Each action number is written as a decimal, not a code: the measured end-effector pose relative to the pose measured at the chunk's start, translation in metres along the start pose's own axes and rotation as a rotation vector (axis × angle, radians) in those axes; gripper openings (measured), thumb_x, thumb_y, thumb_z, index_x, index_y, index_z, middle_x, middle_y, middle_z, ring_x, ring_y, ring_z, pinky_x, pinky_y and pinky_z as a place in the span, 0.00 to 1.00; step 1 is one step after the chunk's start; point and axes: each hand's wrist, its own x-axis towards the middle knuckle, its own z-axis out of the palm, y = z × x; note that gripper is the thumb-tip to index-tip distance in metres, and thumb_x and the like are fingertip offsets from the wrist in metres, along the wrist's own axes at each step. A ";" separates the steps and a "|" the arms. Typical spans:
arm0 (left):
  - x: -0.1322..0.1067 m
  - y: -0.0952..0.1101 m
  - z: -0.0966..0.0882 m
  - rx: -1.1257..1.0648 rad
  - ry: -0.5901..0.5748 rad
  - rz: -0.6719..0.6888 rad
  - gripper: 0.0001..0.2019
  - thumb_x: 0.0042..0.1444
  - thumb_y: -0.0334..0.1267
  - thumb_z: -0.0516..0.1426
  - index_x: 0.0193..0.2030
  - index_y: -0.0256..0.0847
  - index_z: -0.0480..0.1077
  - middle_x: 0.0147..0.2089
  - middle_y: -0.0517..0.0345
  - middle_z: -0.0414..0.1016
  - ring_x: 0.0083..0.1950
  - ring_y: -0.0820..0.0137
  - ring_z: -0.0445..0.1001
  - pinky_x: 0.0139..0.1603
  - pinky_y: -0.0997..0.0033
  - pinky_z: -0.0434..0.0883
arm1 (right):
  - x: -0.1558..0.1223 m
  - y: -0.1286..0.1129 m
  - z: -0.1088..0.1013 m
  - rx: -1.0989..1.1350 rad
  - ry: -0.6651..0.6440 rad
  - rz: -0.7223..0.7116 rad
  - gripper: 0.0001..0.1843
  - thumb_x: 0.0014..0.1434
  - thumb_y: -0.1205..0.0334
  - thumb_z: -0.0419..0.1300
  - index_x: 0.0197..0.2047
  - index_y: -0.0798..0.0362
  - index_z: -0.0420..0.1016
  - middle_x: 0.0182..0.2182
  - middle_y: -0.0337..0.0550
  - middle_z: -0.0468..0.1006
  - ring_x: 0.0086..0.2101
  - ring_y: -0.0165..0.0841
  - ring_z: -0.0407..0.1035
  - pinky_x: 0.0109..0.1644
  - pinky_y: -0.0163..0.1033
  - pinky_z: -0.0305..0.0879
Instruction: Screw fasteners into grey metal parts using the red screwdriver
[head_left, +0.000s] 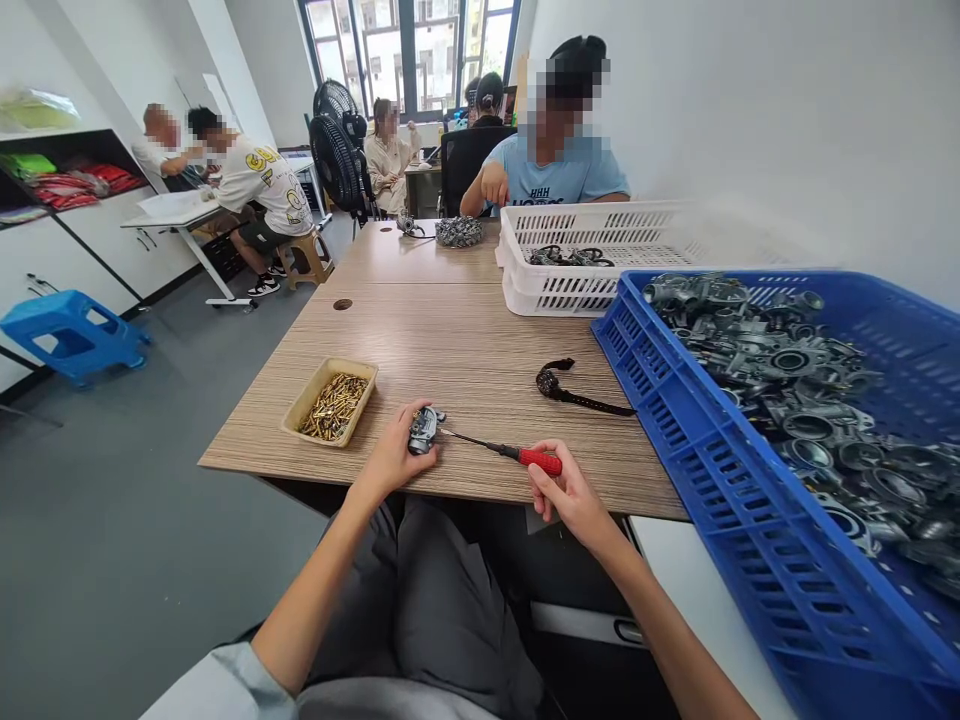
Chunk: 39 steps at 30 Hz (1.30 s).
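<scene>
My left hand (399, 450) is closed around a small grey metal carburetor body (424, 428) at the front part of the table. In my right hand (564, 488) is a screwdriver (541, 460) with a red handle and a long dark shaft. Its shaft points left, and the tip reaches the right side of the carburetor body; whether it sits in a screw or hole is too small to tell. Left of my left hand stands a cream plastic tray (291, 418) filled with small brass parts (335, 405).
A blue crate (652, 400) heaped with metal carburetor bodies (795, 360) stands at the right. Behind it is a white crate (517, 290) with parts inside. A black wristwatch (549, 383) lies on the wooden table (442, 330). Across it sits a person in a blue shirt (592, 165).
</scene>
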 end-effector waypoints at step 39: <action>0.000 0.001 0.000 0.003 0.003 -0.009 0.34 0.57 0.34 0.64 0.70 0.45 0.61 0.66 0.45 0.71 0.68 0.55 0.71 0.70 0.51 0.69 | 0.002 -0.005 0.005 -0.045 0.047 0.011 0.29 0.62 0.28 0.59 0.37 0.47 0.63 0.21 0.31 0.69 0.18 0.28 0.66 0.18 0.33 0.63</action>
